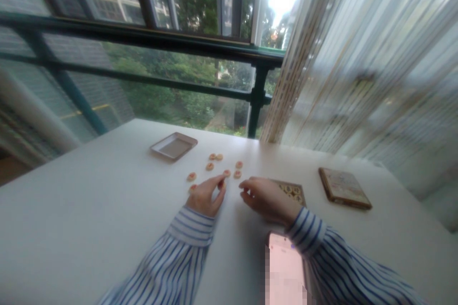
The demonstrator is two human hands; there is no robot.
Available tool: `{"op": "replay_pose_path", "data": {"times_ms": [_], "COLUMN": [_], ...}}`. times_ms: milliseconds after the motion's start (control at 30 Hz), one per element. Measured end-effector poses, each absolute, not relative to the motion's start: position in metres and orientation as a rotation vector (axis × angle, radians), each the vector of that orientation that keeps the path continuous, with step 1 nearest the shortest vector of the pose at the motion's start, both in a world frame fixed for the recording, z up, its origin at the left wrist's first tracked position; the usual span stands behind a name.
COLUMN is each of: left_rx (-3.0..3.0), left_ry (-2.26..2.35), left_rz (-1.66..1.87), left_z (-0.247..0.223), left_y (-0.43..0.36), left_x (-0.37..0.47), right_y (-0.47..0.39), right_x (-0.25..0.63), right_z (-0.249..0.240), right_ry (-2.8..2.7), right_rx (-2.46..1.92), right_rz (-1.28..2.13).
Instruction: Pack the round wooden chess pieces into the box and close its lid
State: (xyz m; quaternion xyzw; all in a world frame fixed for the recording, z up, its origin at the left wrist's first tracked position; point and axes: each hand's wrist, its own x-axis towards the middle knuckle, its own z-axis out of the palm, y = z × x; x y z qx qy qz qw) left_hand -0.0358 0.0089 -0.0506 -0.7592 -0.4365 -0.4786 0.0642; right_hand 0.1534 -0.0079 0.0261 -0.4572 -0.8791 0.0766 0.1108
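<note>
My left hand is curled low over the white table, with a round wooden xiangqi piece partly showing between its fingers. Right at the fingertips lies another xiangqi piece with a red mark. Several more red-marked pieces are scattered around, among them a xiangqi piece to the left and a xiangqi piece farther back. My right hand has its fingers bent together; what they hold, if anything, is hidden. Behind that hand, a box of xiangqi pieces is partly covered.
A shallow rectangular tray sits at the back left of the white table. On the right lies a flat wooden box or lid. A phone with a lit screen rests near the front, beside my right sleeve.
</note>
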Motion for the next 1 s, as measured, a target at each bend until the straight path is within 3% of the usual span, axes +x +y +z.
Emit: {"op": "replay_pose_path", "data": {"times_ms": [1000], "left_rx": [-2.593], "left_ry": [-1.186], "left_rz": [-1.434], "left_z": [-0.018], "left_y": [-0.002], "left_x": [0.038], "right_y": [-0.027], "right_x": [0.229], "right_z": [0.028], "right_ry": [-2.213], "right_rx": [-1.404], "right_rz": [0.386]}}
